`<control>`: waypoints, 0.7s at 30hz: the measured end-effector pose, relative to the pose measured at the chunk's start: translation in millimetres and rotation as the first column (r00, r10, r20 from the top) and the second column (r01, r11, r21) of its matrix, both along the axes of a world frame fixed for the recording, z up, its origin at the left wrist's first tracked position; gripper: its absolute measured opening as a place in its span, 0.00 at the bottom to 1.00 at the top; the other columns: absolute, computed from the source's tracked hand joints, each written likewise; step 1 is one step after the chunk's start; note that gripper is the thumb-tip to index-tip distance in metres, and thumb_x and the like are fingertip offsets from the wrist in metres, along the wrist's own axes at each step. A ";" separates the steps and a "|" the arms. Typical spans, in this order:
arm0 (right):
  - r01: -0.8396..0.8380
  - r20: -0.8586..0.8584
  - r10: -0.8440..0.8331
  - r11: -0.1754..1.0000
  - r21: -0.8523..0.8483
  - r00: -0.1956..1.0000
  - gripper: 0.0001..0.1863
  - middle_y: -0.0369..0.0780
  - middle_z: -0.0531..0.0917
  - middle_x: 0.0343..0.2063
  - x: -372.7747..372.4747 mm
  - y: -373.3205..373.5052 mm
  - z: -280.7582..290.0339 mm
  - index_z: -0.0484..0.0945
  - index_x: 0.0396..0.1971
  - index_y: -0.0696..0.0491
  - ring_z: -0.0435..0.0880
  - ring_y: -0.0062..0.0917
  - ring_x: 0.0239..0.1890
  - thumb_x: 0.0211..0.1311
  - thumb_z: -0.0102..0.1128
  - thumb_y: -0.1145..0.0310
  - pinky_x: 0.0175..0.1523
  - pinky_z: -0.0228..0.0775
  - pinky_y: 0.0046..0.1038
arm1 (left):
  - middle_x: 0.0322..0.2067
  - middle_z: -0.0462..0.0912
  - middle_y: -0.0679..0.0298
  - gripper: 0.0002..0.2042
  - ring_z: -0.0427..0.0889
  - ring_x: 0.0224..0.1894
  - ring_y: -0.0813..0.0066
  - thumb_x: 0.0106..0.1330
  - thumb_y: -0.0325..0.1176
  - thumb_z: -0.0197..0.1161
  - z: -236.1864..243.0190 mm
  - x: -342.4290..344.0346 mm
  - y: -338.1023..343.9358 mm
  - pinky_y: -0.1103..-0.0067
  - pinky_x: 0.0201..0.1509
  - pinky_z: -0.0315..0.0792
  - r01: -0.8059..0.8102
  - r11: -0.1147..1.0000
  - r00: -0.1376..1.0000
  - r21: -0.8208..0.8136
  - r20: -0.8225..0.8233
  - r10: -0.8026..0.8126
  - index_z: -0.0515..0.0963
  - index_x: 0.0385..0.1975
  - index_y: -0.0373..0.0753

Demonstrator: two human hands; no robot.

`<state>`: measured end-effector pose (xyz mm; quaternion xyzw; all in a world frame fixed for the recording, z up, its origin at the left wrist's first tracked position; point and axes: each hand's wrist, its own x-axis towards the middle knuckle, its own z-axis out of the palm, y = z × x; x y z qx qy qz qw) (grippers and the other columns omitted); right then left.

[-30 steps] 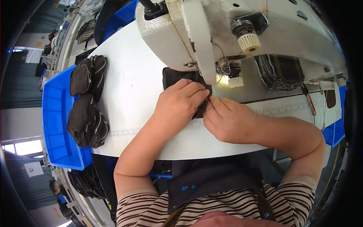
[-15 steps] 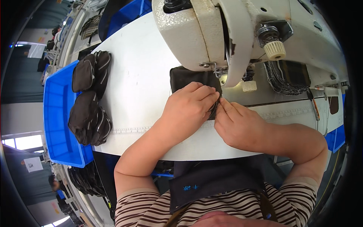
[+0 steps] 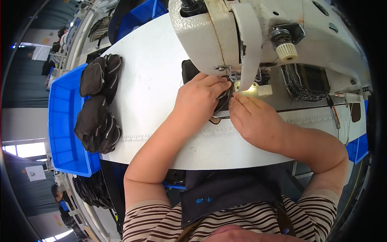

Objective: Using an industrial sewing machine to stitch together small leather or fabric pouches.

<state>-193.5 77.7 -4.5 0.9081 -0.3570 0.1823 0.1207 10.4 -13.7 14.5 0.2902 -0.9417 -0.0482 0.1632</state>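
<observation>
A dark fabric pouch (image 3: 189, 71) lies on the white table under the head of a white sewing machine (image 3: 207, 38). Its zipper (image 3: 221, 105) curves out between my hands, teeth showing. My left hand (image 3: 198, 98) rests over the pouch, fingers bent and pressed together on the fabric near the presser foot (image 3: 234, 76), covering much of it. With fingertips pinched at the zipper edge just in front of the needle area, my right hand (image 3: 258, 122) sits to the right. The exact spot under its fingertips is hidden.
Finished-looking dark pouches (image 3: 93, 121) are piled at the table's left, beside a blue bin (image 3: 70, 159). A stack of dark fabric pieces (image 3: 306, 80) lies right of the machine head, near a small orange-handled tool (image 3: 335, 113). A ruler strip (image 3: 141, 137) runs along the table.
Both hands have moved slightly away from me, toward the needle, with the pouch. More of the zipper and the pouch's near edge now shows below my left hand.
</observation>
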 end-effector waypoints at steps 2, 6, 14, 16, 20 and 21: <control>-0.002 0.004 0.002 1.000 0.000 1.000 0.15 0.55 0.85 0.45 -0.3 -1.7 -0.2 0.84 0.37 0.65 0.86 0.44 0.52 0.53 0.63 0.70 0.57 0.79 0.37 | 0.49 0.86 0.70 0.21 0.83 0.53 0.66 0.52 0.24 0.72 -1.6 0.5 -1.8 0.73 0.53 0.82 -0.037 0.997 0.999 0.061 0.005 0.037 0.86 0.48 0.44; -0.001 0.015 0.001 1.000 0.030 1.000 0.17 0.55 0.85 0.45 -1.9 -1.8 0.4 0.83 0.39 0.67 0.85 0.44 0.52 0.52 0.63 0.71 0.56 0.79 0.37 | 0.44 0.89 0.63 0.20 0.86 0.42 0.55 0.58 0.30 0.74 -7.4 -2.3 -6.9 0.64 0.46 0.80 -0.029 0.991 0.991 0.132 -0.122 0.045 0.85 0.53 0.48; -0.005 0.091 0.001 0.999 0.034 0.996 0.15 0.49 0.83 0.39 -1.8 -0.7 -0.1 0.83 0.36 0.65 0.83 0.39 0.48 0.49 0.64 0.71 0.53 0.78 0.35 | 0.45 0.86 0.58 0.18 0.82 0.48 0.51 0.59 0.32 0.72 -5.1 2.1 -8.4 0.64 0.54 0.74 0.092 0.964 0.971 0.250 -0.239 -0.030 0.86 0.50 0.44; -0.004 0.089 -0.003 0.997 0.078 0.996 0.15 0.47 0.83 0.38 -3.1 1.0 2.6 0.83 0.36 0.65 0.82 0.38 0.47 0.49 0.64 0.71 0.53 0.77 0.35 | 0.48 0.85 0.60 0.19 0.80 0.50 0.54 0.55 0.30 0.71 5.9 7.7 -2.8 0.64 0.57 0.72 0.110 0.963 0.977 0.245 -0.205 -0.060 0.85 0.49 0.44; 0.014 0.087 -0.031 0.981 0.191 0.996 0.20 0.50 0.84 0.47 -3.0 3.0 2.3 0.82 0.46 0.66 0.82 0.41 0.57 0.54 0.61 0.72 0.61 0.76 0.39 | 0.48 0.83 0.65 0.21 0.77 0.50 0.60 0.48 0.29 0.71 14.1 1.4 9.5 0.66 0.57 0.67 0.076 0.990 0.987 0.118 -0.147 -0.058 0.83 0.47 0.43; 0.008 0.088 -0.026 0.980 0.200 0.996 0.21 0.51 0.84 0.48 -2.5 3.1 2.0 0.82 0.47 0.66 0.82 0.41 0.56 0.54 0.61 0.71 0.62 0.76 0.40 | 0.48 0.83 0.65 0.21 0.77 0.50 0.60 0.48 0.29 0.71 9.8 -1.4 10.0 0.66 0.57 0.67 0.073 0.990 0.988 0.117 -0.146 -0.055 0.83 0.47 0.43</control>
